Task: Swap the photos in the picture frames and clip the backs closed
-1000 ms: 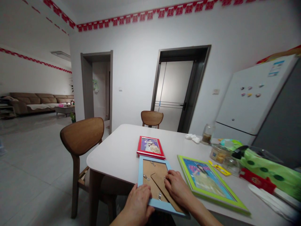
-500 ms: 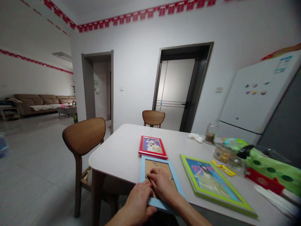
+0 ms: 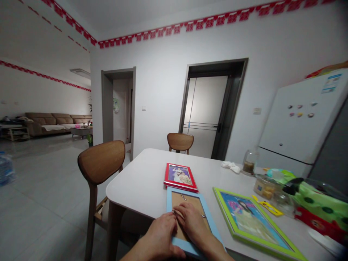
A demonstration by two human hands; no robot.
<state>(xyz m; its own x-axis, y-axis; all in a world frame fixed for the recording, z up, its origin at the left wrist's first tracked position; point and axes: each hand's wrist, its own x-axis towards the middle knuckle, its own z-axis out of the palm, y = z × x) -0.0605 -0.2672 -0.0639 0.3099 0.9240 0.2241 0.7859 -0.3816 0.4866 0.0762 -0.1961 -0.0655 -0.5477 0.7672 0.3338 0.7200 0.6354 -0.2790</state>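
Note:
A light-blue picture frame [image 3: 214,232] lies face down at the table's near edge, its brown backing board [image 3: 190,201] and small metal clips [image 3: 183,197] showing. My left hand [image 3: 163,232] grips the frame's left side, with its thumb by the lower edge and its fingertips up near the left clip [image 3: 174,212]. Across the backing lies my right hand [image 3: 193,223], fingers curled and pressed together at that same clip. The exact contact of the fingertips is partly hidden. Beyond the frame's top edge is a red picture frame [image 3: 181,177], photo up. A green picture frame [image 3: 252,221] lies to the right, also photo up.
Along the table's right side stand a glass jar [image 3: 250,162], a plastic tub [image 3: 263,186], a green bag [image 3: 320,199] and a red box [image 3: 318,221]. A yellow item [image 3: 272,208] lies by the green frame. Wooden chairs [image 3: 102,161] stand left and behind.
The view has tilted up slightly, so everything sits lower in it. Both hands stay at the left clip, and the fingertips have drawn closer together there.

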